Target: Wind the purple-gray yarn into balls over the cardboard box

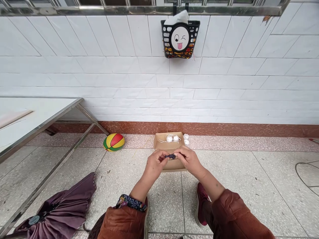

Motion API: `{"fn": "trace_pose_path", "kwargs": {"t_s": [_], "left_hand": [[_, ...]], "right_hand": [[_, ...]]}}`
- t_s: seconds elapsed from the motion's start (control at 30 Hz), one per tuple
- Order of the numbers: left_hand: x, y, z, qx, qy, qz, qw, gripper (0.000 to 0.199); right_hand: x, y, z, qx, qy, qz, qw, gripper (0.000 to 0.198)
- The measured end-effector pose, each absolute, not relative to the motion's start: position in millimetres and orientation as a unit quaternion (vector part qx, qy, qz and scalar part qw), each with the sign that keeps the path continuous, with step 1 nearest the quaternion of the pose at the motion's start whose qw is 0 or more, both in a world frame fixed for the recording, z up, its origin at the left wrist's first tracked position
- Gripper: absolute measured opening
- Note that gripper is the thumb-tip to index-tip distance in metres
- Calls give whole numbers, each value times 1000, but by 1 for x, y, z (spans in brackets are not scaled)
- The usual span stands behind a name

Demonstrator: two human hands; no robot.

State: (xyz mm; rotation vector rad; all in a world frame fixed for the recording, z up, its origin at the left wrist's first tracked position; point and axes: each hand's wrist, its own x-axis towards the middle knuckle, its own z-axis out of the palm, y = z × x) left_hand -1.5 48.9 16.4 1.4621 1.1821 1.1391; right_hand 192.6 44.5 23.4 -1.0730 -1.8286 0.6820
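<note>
Both hands meet in front of me over an open cardboard box (159, 145). My left hand (157, 161) pinches one end of a small dark blue piece (170, 156), which looks like soft yarn or cloth. Its other end sits between the thumb and fingers of my right hand (188, 159). What exactly the piece is, I cannot make out. Just beyond the hands, white balls of string (169, 138) lie in the far part of the box, with loose white strands around them. More white balls (186, 136) rest outside, by its right edge.
A colourful ball (114, 142) sits on the floor to the left, near a metal-framed table (62, 105). A purple umbrella (67, 209) lies at lower left. On the tiled wall hangs a black basket (166, 41). A thin dark cable (299, 171) curls at right.
</note>
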Motion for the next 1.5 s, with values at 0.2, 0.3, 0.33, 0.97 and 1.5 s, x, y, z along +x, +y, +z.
{"fn": "trace_pose_path", "kwargs": {"t_s": [0.2,0.3,0.33,0.97,1.5], "left_hand": [[5,41,27,496,380,419,659,31],[4,46,26,443,387,489,644,33],[3,48,25,438,400,505,627,32],[2,56,24,451,445,532,562,31],[7,46,28,412,398,546,611,34]], "right_hand": [[195,55,7,-440,-717,304,447,28],[186,45,4,-426,-757,298,396,29],[183,40,5,-414,-776,289,379,29],[183,32,15,-390,-813,244,357,22],[183,31,6,-397,-810,178,394,25]]}}
